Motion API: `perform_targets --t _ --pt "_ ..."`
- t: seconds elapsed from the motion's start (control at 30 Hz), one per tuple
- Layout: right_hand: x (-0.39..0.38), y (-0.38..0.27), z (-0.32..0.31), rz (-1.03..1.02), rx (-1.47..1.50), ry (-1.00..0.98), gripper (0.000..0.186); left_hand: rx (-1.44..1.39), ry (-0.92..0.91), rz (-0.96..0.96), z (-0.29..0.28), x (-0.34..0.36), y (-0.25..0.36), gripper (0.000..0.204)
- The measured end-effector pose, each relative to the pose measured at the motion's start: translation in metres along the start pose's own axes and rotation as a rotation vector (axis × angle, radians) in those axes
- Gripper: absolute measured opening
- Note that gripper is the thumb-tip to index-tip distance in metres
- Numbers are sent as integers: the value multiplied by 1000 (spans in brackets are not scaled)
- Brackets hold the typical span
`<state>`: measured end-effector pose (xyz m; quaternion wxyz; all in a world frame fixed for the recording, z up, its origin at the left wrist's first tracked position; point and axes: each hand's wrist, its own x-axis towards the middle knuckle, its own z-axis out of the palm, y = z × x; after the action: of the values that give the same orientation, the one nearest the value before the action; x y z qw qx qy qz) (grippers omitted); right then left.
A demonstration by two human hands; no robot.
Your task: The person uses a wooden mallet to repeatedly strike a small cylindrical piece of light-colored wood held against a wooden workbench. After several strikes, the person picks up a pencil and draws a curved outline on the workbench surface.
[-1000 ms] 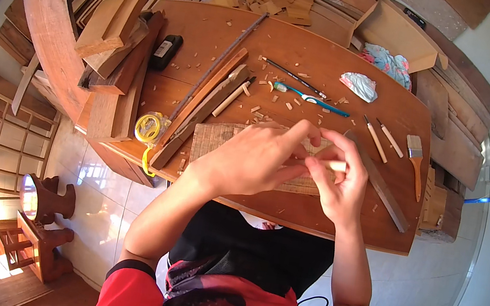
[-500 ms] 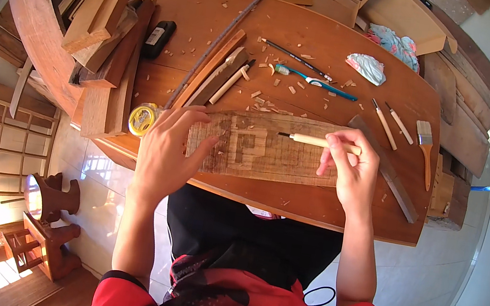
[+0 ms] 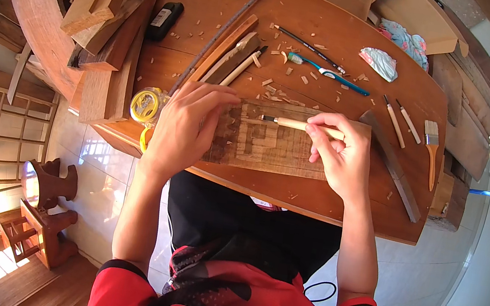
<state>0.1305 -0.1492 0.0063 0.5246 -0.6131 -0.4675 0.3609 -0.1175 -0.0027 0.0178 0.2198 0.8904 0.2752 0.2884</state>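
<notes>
Since half a second ago my left hand (image 3: pixel 184 125) has slid a little inward along the carved wooden panel (image 3: pixel 278 145), its fingers (image 3: pixel 218 101) now spread flat over the panel's left end, pressing it down on the surface (image 3: pixel 339 46) and gripping nothing. My right hand (image 3: pixel 339 155) has stayed over the panel's right end, its fingers curled tight round the pale wooden handle of a carving chisel (image 3: pixel 300 125). The chisel lies nearly level, its dark tip pointing left toward my left fingertips, with a short gap between them. The panel rests at the near edge of the surface, right in front of me, between both hands.

Just left of my left hand a yellow tape measure (image 3: pixel 145 105) sits at the surface's edge. Beyond the panel, wood chips (image 3: pixel 277 91) lie scattered, with a blue toothbrush (image 3: pixel 328 74) and a thin dark pencil-like tool (image 3: pixel 309 49) farther back. To my right lie two slim chisels (image 3: pixel 401 120) and a small paintbrush (image 3: pixel 432 147). Stacked wooden boards (image 3: pixel 112 23) crowd the left side.
</notes>
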Motion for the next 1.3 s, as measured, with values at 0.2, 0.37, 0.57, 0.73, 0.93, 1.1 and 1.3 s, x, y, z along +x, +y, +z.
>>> perform_targets --t 0.2,0.37,0.57,0.73,0.93,1.1,1.3 --pt "1 -3 2 3 -29 14 13 -114 -88 -40 -5 17 4 22" --pt "-2 -2 -4 14 6 102 11 -116 -118 -2 2 17 -1 22" --pt "0 -1 -2 48 -2 67 11 -89 -141 34 9 17 -1 22" --pt "4 -6 -7 117 36 12 13 -103 -156 38 12 18 -4 23" --pt "8 -6 -7 130 44 -4 15 -137 -163 80 8 16 -9 28" --pt "8 -2 -7 124 21 -35 15 -188 -178 98 8 17 -17 31" --pt "8 -5 0 -32 -104 -20 13 -217 -164 33 1 14 -14 25"
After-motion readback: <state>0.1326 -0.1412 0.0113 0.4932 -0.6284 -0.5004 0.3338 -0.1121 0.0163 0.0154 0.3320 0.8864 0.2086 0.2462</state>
